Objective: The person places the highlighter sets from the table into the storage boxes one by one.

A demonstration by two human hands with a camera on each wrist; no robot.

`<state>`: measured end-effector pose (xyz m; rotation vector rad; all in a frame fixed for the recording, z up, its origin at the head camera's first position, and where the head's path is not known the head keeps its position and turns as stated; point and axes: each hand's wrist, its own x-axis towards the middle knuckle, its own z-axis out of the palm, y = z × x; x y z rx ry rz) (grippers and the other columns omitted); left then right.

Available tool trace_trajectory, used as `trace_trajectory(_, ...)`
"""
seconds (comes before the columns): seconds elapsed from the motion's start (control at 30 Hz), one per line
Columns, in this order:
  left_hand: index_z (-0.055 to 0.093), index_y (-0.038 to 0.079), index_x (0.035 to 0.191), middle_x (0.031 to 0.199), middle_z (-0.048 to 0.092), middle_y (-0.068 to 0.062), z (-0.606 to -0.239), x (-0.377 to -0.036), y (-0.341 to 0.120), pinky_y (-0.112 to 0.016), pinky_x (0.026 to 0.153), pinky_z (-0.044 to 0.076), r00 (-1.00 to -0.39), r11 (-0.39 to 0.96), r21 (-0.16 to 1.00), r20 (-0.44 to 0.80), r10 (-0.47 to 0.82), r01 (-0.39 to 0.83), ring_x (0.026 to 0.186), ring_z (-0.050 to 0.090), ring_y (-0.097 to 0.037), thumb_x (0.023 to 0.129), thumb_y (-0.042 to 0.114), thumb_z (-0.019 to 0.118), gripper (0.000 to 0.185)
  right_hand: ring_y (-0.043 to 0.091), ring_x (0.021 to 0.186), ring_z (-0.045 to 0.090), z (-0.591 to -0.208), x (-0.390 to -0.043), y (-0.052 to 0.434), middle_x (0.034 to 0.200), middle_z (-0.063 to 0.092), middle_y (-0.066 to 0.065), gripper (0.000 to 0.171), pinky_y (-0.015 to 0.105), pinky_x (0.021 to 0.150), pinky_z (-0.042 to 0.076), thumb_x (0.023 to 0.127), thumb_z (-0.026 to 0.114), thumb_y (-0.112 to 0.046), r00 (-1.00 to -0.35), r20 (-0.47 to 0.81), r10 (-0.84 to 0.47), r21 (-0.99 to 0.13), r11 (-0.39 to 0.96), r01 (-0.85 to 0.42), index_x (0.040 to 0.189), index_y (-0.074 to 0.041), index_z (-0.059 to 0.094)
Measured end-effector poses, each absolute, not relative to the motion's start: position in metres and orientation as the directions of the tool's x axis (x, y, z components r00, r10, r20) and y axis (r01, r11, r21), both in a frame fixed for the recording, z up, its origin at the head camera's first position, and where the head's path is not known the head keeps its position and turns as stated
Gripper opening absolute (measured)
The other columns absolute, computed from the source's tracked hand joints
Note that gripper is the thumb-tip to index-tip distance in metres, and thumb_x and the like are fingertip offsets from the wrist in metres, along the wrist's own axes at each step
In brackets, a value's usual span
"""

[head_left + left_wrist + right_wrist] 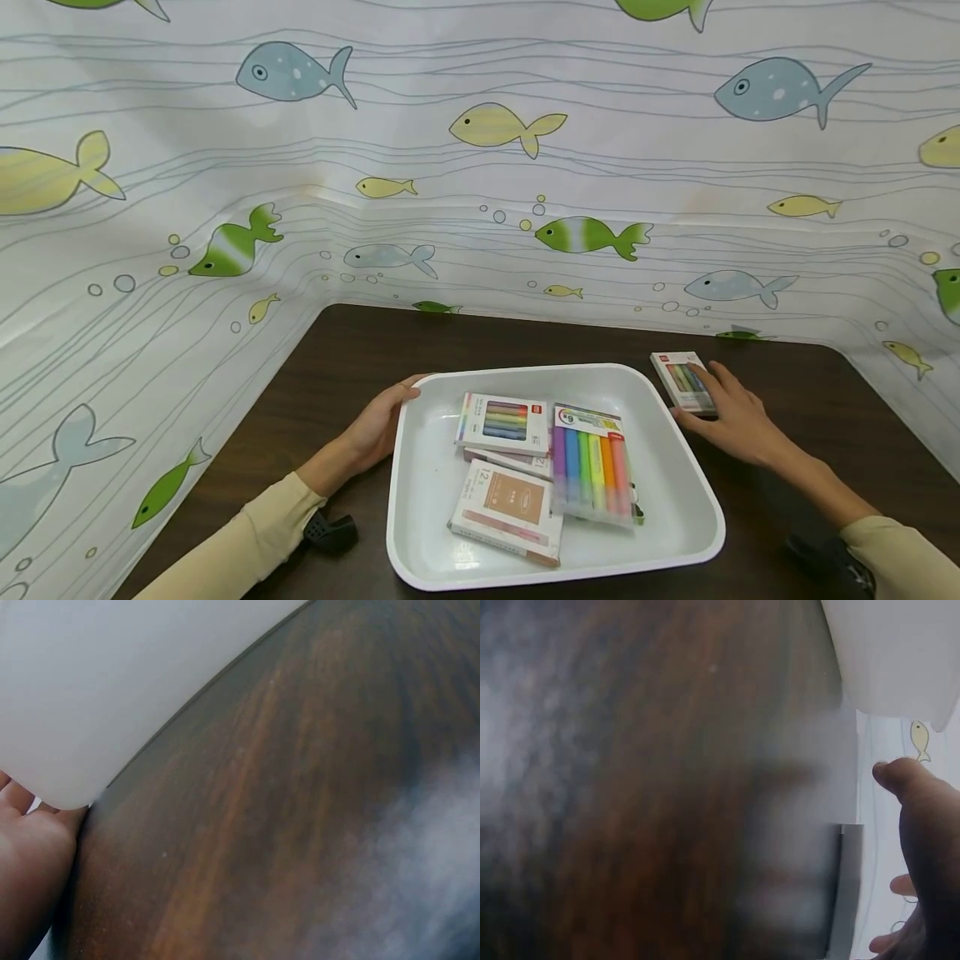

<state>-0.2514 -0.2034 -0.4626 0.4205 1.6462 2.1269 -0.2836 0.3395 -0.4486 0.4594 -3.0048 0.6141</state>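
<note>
- Marker box [686, 382] lies on the dark bench [480, 342], just beside the white tray's [420, 500] far right corner.
- Our right hand [731, 417] rests on it, fingers spread nearly flat, seemingly ready to lift it.
- Our left hand [378, 425] presses relaxed fingers against the tray's left rim, likely steadying it.
- Inside the tray: a highlighter pack [592, 475] and other boxes, loosely overlapping.
</note>
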Motion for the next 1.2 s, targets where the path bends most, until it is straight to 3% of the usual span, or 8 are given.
trace_trajectory(0.23, 0.035, 0.008, 0.153, 0.14, 0.046, -0.025, -0.4611, -0.2525, -0.2031, -0.044, 0.087, 0.053, -0.873, -0.21, 0.967, -0.021, 0.487, -0.14, 0.113, 0.057, -0.03, 0.11, 0.027, 0.034, 0.048, 0.072, 0.128, 0.021, -0.4548, -0.2894, 0.3407, 0.151, 0.012, 0.048, 0.092, 0.082, 0.095, 0.013, 0.097, 0.059, -0.057, -0.971, 0.038, -0.235, -0.371, 0.899, -0.232, 0.155, 0.006, 0.026)
trace_trajectory(0.57, 0.036, 0.007, 0.152, 0.137, 0.048, -0.024, -0.46, -0.2515, -0.2042, -0.043, 0.088, 0.052, -0.861, -0.214, 0.968, -0.003, 0.508, -0.13, 0.112, 0.057, -0.029, 0.11, 0.026, 0.033, 0.046, 0.068, 0.128, 0.024, -0.4545, -0.29, 0.3377, 0.145, 0.024, 0.049, 0.088, 0.078, 0.092, 0.019, 0.096, 0.059, -0.059, -0.98, 0.048, -0.194, -0.367, 0.909, -0.198, 0.151, 0.006, 0.037)
trace_trajectory(0.93, 0.037, 0.007, 0.152, 0.137, 0.048, -0.025, -0.4617, -0.2499, -0.2037, -0.042, 0.088, 0.052, -0.87, -0.207, 0.968, -0.022, 0.492, -0.141, 0.112, 0.057, -0.03, 0.11, 0.026, 0.034, 0.047, 0.067, 0.122, 0.032, -0.4547, -0.2874, 0.3377, 0.139, 0.034, 0.047, 0.076, 0.081, 0.086, 0.028, 0.094, 0.069, -0.044, -0.977, 0.111, -0.182, -0.373, 0.904, -0.211, 0.144, 0.009, 0.047)
trace_trajectory(1.2, 0.037, 0.007, 0.151, 0.136, 0.049, -0.023, -0.4617, -0.2508, -0.2031, -0.043, 0.087, 0.053, -0.868, -0.211, 0.968, -0.017, 0.497, -0.14, 0.112, 0.057, -0.03, 0.109, 0.027, 0.034, 0.046, 0.061, 0.115, 0.044, -0.4514, -0.286, 0.34, 0.135, 0.043, 0.044, 0.068, 0.069, 0.084, 0.04, 0.09, 0.073, -0.037, -0.971, 0.185, -0.155, -0.424, 0.878, -0.221, 0.137, 0.009, 0.055)
